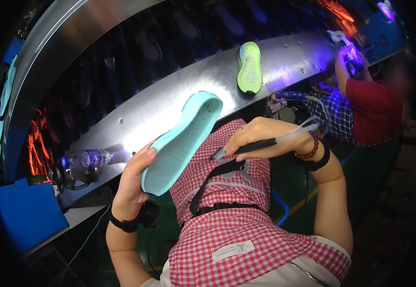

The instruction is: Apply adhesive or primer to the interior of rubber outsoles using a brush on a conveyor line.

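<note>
A turquoise shoe sole (183, 143) is tilted up over the bench's near edge, its hollow inner side facing me. My left hand (134, 174) is closed round its lower left edge, thumb on the rim. My right hand (267, 136) grips a black-handled brush (258, 146) with a clear tube trailing back over the wrist. The brush's pale tip points left, toward the sole, but is apart from it in front of my checked apron (227, 191).
A lime-green sole (250, 69) lies on the curved metal bench (165, 103). A plastic bottle (93, 159) lies on the left, near a blue box (28, 215). Dim soles (186, 25) line the dark space behind. A co-worker (372, 112) handles a white item at right.
</note>
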`<state>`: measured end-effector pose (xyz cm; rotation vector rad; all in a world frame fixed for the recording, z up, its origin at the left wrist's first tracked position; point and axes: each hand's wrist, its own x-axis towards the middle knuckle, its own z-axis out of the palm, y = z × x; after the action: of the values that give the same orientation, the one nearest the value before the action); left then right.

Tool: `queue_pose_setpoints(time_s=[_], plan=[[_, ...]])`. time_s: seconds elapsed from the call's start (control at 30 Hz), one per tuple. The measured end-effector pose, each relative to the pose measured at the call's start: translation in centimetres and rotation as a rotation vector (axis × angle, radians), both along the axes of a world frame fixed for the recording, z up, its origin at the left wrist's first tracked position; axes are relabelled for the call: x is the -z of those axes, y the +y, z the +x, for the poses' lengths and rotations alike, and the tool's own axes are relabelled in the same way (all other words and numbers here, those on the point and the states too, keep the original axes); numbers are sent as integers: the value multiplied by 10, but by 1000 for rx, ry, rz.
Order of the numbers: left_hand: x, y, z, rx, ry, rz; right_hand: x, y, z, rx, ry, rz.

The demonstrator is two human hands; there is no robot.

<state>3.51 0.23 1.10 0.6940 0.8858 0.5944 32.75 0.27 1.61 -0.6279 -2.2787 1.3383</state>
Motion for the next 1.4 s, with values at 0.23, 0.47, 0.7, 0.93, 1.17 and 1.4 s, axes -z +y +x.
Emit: queue_pose_setpoints(time_s=[0.23,0.47,0.7,0.93,1.17,1.4], plan=[[26,-2,26,-288,-362,-171,22,-3,-47,369,317,-293],[33,-6,21,-308,-463,-277,44,27,-27,995,386,86],[18,1,0,-501,-372,-33,6,-21,-44,438,518,-468],[-109,78,-87,-454,-525,647,37,-21,-24,629,1061,-488],[-159,205,-189,-1010,-837,532,52,-25,-28,618,1079,-567],[-217,200,-68,-539,334,859,75,-25,-9,684,1072,-604]])
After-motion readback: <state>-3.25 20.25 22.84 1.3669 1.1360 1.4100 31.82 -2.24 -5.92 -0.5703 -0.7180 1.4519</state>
